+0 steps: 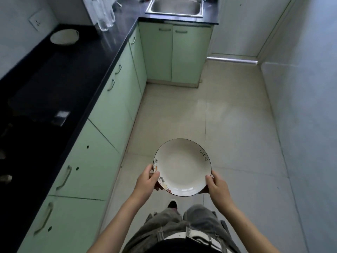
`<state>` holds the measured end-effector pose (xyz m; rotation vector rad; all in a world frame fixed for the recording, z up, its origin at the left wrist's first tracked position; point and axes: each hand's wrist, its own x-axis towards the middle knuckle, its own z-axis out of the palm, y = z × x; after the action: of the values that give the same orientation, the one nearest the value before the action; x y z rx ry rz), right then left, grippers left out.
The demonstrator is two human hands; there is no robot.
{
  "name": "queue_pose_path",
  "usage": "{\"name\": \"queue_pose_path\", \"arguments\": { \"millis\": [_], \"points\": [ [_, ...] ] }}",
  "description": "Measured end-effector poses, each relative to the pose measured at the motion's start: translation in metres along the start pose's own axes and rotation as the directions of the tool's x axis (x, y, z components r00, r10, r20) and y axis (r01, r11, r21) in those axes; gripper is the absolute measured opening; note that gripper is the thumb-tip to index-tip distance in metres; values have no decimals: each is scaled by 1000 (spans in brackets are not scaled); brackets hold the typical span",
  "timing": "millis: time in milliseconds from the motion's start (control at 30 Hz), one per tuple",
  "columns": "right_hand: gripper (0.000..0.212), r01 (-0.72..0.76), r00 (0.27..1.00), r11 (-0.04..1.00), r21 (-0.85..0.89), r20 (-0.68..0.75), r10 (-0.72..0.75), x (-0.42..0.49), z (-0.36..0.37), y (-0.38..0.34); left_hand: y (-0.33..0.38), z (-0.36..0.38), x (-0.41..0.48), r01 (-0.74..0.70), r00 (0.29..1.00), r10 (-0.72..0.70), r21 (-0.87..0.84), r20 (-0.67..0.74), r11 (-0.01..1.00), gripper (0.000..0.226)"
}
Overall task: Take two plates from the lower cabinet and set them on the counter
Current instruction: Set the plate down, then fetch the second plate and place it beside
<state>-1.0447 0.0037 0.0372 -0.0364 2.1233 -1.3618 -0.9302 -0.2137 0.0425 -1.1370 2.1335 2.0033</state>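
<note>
I hold a white plate (182, 167) with a dark rim, the word "life" and small drawings, level above the floor in front of my legs. My left hand (148, 179) grips its left edge and my right hand (216, 185) grips its right edge. A second white plate (64, 36) lies on the black counter (60, 83) at the far left, near the wall. The lower cabinets (109, 114) along the left are pale green, and all their doors are closed.
A steel sink (175, 7) is set in the counter at the far end. Clear glasses (105, 13) stand near the counter's corner. A dark stove area (21, 139) fills the near left counter. A pale wall (302, 106) runs along the right of the tiled floor (228, 115).
</note>
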Motion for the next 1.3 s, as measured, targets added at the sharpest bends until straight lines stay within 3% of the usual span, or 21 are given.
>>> {"name": "queue_pose_path", "arguments": {
  "millis": [133, 300, 400, 633, 833, 1167, 1300],
  "points": [
    [36, 39, 996, 996, -80, -75, -45, 88, -19, -52, 65, 5, 85, -15, 999, 16, -19, 40, 1000, 21],
    [33, 52, 999, 993, -107, -1, -52, 223, -37, -101, 119, 18, 205, -11, 1000, 13, -71, 21, 997, 23],
    [22, 73, 995, 996, -58, 73, -69, 295, -39, -166, 152, 21, 279, 4, 999, -8, -94, -39, 996, 28],
    [22, 139, 961, 987, -83, 253, -115, 455, -17, -297, 233, -12, 402, 23, 960, -73, -183, -270, 983, 30],
    [24, 198, 895, 972, -130, 428, -125, 560, 52, -376, 257, -67, 476, 31, 878, -138, -232, -458, 972, 17],
    [22, 309, 781, 926, -217, 613, -117, 696, 224, -487, 275, -206, 593, 58, 757, -271, -351, -595, 935, 17],
    [21, 360, 726, 908, -214, 676, -129, 729, 284, -536, 291, -262, 623, 50, 697, -298, -369, -653, 928, 8]
  ]
}}
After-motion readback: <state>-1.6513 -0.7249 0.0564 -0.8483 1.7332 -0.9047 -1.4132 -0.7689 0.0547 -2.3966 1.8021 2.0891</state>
